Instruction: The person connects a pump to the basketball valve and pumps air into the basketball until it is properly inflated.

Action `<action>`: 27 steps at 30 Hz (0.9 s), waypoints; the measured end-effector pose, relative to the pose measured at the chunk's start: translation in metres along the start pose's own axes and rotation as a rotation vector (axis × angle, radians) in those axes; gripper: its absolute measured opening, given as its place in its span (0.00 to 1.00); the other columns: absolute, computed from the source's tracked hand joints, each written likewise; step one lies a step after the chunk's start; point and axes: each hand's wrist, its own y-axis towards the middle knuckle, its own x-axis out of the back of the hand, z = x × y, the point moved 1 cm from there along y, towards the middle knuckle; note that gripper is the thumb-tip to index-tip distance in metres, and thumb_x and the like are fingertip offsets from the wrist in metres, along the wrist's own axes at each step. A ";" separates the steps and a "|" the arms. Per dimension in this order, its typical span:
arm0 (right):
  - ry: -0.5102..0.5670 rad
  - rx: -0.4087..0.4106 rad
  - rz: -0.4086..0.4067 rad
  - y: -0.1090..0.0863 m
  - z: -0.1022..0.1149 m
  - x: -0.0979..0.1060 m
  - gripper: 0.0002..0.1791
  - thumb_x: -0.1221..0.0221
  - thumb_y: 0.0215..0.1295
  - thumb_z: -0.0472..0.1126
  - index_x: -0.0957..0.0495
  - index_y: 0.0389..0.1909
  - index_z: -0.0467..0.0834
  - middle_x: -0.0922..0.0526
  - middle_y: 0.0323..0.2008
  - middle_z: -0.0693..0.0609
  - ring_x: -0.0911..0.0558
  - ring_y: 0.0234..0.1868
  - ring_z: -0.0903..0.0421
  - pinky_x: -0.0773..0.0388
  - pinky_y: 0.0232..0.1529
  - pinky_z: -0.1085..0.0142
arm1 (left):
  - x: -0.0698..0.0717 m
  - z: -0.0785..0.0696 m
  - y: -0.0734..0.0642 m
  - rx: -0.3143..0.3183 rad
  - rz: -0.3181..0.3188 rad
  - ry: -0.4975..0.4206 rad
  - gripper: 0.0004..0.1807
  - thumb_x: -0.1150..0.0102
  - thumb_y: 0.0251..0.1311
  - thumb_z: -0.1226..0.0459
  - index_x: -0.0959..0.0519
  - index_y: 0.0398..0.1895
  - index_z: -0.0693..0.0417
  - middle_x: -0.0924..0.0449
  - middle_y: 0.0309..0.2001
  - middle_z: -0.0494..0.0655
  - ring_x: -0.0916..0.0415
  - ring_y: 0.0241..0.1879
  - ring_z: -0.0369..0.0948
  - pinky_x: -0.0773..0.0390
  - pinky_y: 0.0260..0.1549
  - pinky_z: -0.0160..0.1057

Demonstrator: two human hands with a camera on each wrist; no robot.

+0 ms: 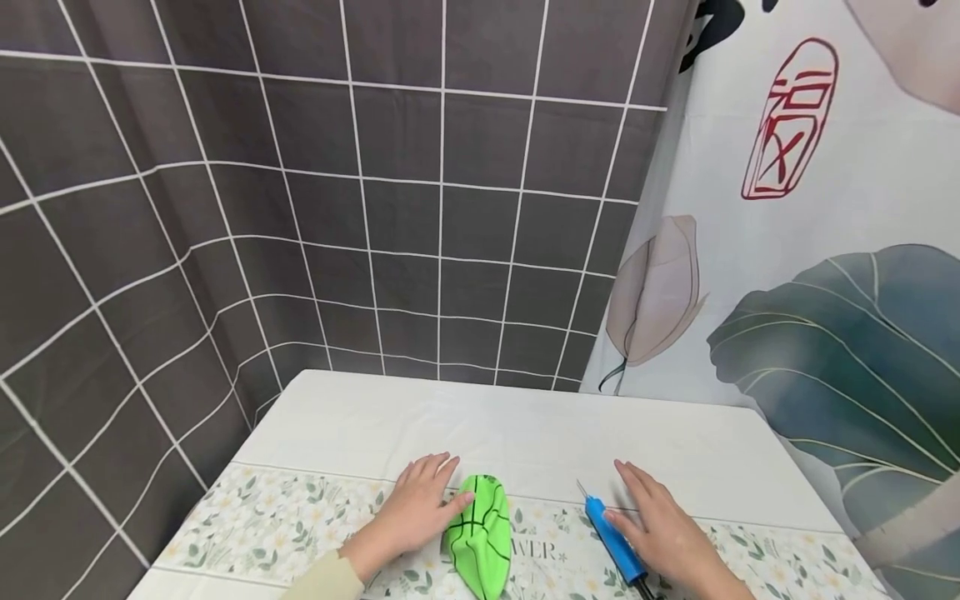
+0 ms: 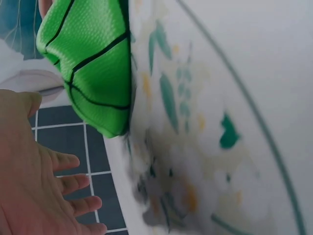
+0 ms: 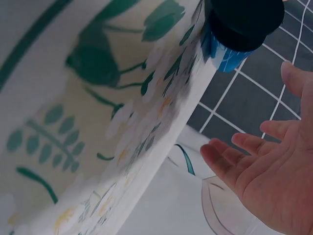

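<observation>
A deflated bright green ball with black lines lies collapsed on the table. Just left of it is my left hand, fingers spread, the thumb overlapping the ball's edge in the head view. In the left wrist view the ball shows above the extended fingers. A blue hand pump with a thin metal needle at its tip lies slanted on the right. My right hand is close beside it, fingers extended and holding nothing. In the right wrist view the pump's dark end shows near the right thumb.
A white tablecloth with a flowered band and printed lettering covers the table. Behind stands a dark grey curtain with a white grid. To the right hangs a pale curtain with leaf prints and a red seal.
</observation>
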 end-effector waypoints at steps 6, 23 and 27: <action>0.026 -0.009 0.017 -0.001 0.002 -0.004 0.45 0.40 0.68 0.62 0.41 0.77 0.42 0.33 0.70 0.37 0.32 0.68 0.33 0.28 0.59 0.35 | -0.008 -0.001 0.002 0.024 0.029 -0.018 0.40 0.58 0.74 0.40 0.36 0.75 0.62 0.39 0.74 0.62 0.43 0.73 0.61 0.46 0.72 0.64; 0.061 -0.061 0.132 0.002 0.008 -0.015 0.45 0.34 0.62 0.61 0.34 0.73 0.41 0.27 0.64 0.41 0.27 0.65 0.37 0.27 0.59 0.38 | -0.019 -0.004 0.016 0.068 0.057 -0.012 0.38 0.53 0.72 0.40 0.30 0.70 0.62 0.30 0.67 0.59 0.33 0.65 0.56 0.31 0.63 0.61; 0.055 -0.064 0.163 0.004 0.007 -0.017 0.45 0.32 0.60 0.59 0.32 0.72 0.39 0.25 0.60 0.43 0.23 0.60 0.40 0.24 0.56 0.41 | -0.020 -0.006 0.019 0.071 0.075 0.010 0.39 0.53 0.71 0.40 0.27 0.67 0.64 0.28 0.62 0.57 0.32 0.59 0.52 0.28 0.59 0.58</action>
